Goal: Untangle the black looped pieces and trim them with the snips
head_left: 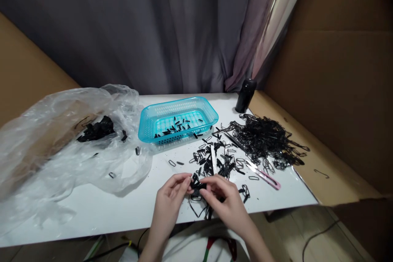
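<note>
Near the front edge of the white table, both hands meet over a small bunch of black parts (195, 187). My left hand (174, 193) pinches it from the left between thumb and fingers. From the right, the thumb and fingers of my right hand (224, 195) grip the same bunch. Its exact kind is too small and dark to tell. Thin black strips hang below it onto the table edge. Just behind my right hand lies a loose pile of small black loops and slivers (202, 156), with a flat pale strip (214, 159) across it.
A blue plastic basket (144, 125) holds several black slivers. On the left spreads a clear plastic bag (61, 163) with a black bundle (98, 129). To the right are a tangled black heap (267, 139), a pink-handled cutter (270, 180) and a black bottle (245, 95). Cardboard walls (337, 90) flank the table.
</note>
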`<state>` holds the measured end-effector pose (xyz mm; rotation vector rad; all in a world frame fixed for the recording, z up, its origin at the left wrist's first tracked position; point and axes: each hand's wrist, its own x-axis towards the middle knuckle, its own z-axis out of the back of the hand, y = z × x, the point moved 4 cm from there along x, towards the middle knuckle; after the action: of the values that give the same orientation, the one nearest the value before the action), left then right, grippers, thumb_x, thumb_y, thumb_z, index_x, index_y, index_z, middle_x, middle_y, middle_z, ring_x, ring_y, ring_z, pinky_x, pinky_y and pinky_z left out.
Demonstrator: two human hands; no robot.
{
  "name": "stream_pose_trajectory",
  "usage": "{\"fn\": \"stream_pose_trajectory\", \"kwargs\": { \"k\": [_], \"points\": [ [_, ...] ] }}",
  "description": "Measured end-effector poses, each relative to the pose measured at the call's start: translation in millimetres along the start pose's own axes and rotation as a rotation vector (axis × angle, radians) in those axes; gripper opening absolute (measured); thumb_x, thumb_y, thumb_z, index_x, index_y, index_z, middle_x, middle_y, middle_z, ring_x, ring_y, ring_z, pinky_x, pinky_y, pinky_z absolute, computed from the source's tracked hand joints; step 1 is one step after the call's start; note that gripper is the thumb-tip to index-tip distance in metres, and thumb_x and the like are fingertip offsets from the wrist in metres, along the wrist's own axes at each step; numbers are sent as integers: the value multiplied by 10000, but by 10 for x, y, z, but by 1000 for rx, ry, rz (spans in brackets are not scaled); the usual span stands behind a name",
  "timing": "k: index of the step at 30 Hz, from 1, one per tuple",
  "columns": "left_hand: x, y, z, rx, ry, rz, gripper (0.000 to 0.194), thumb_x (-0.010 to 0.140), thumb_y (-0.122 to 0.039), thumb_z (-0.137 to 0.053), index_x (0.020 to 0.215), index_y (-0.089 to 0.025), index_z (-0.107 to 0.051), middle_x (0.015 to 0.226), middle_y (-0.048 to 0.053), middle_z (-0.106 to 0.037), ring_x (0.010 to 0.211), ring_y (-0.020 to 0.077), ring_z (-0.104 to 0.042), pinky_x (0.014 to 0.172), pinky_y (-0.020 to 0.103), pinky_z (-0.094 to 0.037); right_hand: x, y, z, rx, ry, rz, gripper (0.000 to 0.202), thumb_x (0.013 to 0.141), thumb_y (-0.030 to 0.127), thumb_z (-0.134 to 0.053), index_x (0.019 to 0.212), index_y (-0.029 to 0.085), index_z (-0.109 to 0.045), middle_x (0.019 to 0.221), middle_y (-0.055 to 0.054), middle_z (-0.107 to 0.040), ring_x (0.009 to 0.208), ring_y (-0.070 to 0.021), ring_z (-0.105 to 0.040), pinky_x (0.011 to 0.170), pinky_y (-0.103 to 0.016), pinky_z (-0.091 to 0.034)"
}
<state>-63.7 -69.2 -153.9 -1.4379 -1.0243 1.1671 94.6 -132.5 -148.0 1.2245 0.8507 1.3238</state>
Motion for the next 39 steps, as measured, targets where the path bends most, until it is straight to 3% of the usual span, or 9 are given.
{"fn": "stream_pose_trajectory", "kwargs": {
  "k": [10, 20, 28, 35, 39],
  "points": [
    [-1, 11, -48, 26, 64, -19, 343, 680, -468, -811, 769, -151, -715, 682, 26, -717, 615, 157, -677, 626, 234, -579, -57, 46, -75, -163, -10, 211, 200, 953, 207, -562, 1071, 192, -723, 794, -50, -637, 698, -170, -608, 634, -267, -486],
    [-14, 2, -51, 28, 80, -19, 315, 693, -450, -810, 754, -157, -711, 678, 19, -710, 621, 159, -683, 633, 243, -585, -58, 26, -79, -181, -9, 216, 174, 944, 176, -558, 1020, 177, -714, 793, -49, -631, 699, -166, -608, 627, -254, -464],
    [-45, -12, -83, 43, 109, -35, 271, 713, -414, -792, 758, -161, -706, 664, 9, -692, 618, 155, -670, 629, 236, -581, -36, 81, -68, -188, 11, 189, 126, 873, 125, -568, 831, 200, -660, 704, 0, -540, 621, -143, -519, 562, -242, -384],
    [-77, -23, -98, 35, 73, -63, 284, 706, -422, -793, 747, -159, -695, 669, 11, -685, 602, 152, -663, 621, 236, -584, -2, 130, -71, -131, 76, 171, 163, 815, 52, -567, 808, 191, -652, 701, 12, -526, 620, -128, -517, 564, -226, -380],
    [-24, 1, -51, 14, -14, -53, 333, 697, -463, -796, 778, -161, -685, 662, 2, -670, 602, 151, -659, 602, 230, -584, -39, 144, -89, -83, 160, 166, 188, 765, 25, -608, 771, 200, -675, 697, 19, -558, 625, -123, -538, 574, -217, -396]
  ]
}}
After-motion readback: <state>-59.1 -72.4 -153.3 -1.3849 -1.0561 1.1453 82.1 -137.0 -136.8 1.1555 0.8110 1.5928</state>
